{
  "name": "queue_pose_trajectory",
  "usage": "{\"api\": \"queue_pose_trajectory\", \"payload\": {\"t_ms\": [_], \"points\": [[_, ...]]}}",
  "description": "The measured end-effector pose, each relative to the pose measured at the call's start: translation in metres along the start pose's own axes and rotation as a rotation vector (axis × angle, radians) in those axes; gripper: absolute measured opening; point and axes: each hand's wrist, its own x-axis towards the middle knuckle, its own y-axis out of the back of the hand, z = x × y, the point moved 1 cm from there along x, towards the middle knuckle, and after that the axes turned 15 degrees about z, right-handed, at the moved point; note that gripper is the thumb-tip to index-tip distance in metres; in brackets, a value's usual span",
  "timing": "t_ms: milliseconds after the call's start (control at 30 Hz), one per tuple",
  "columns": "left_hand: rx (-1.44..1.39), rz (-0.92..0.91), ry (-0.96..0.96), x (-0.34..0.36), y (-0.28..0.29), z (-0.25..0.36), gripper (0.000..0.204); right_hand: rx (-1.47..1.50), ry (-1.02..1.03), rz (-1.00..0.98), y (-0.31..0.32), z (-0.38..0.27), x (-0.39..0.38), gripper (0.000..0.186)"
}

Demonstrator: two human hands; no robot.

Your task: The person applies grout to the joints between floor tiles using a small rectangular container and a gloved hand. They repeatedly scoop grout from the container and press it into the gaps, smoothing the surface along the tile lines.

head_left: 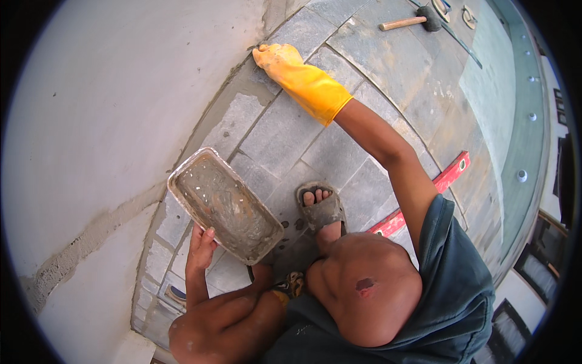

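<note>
My left hand (201, 246) grips the near-left edge of a rectangular plastic tub (174, 183), thumb over the rim. Wet grey mortar (230, 209) coats the inside of the tub, which is held low over the floor close to the wall. Stretched far forward, my right hand (280, 62) wears a yellow rubber glove and is closed in a fist. It presses at the joint where the white wall (133, 85) meets the grey stone tiles (284, 130). Whatever its fingers hold is hidden. Smeared mortar (227, 100) runs along the joint below the glove.
A red spirit level (451, 171) lies on the tiles at right, partly behind my right arm. Farther off lies a rubber mallet (430, 19) with a wooden handle, near loose sandals (468, 17). A pool (512, 121) borders the paving. My sandalled foot (322, 209) stands beside the tub.
</note>
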Motion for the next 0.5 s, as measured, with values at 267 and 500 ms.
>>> {"api": "queue_pose_trajectory", "payload": {"t_ms": [267,500], "points": [[-0.042,0.061,-0.017,0.003,0.006,-0.013,0.053,0.110,0.253,-0.073,-0.011,-0.057,-0.025,0.031],[0.060,-0.038,0.005,0.012,0.031,-0.022,0.051,1.523,-1.235,-0.069,-0.002,-0.017,-0.018,0.036]]}}
